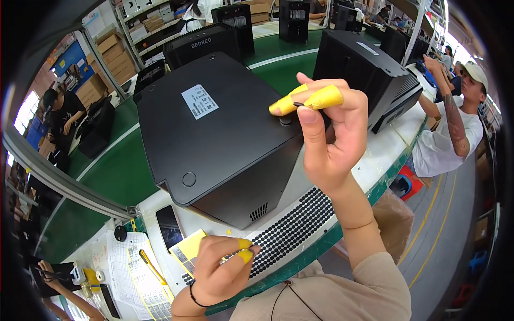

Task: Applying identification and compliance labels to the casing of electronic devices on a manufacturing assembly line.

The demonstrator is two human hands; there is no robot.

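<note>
My right hand, yellow tape round two of its fingers, is raised over the right corner of a black box-shaped appliance. A small black pad is pinched between its thumb and a taped finger. Just below, a round black foot sits on the appliance's upper face, which also bears a white label and a circular mark at the near corner. My left hand, also taped, has its fingertips pressed together over a sheet of round black stickers; what they hold, if anything, is hidden.
A phone, yellow cutter and printed sheets lie at the left. More black appliances stand behind on the green line. A person in a white shirt sits at right; another's hands show lower left.
</note>
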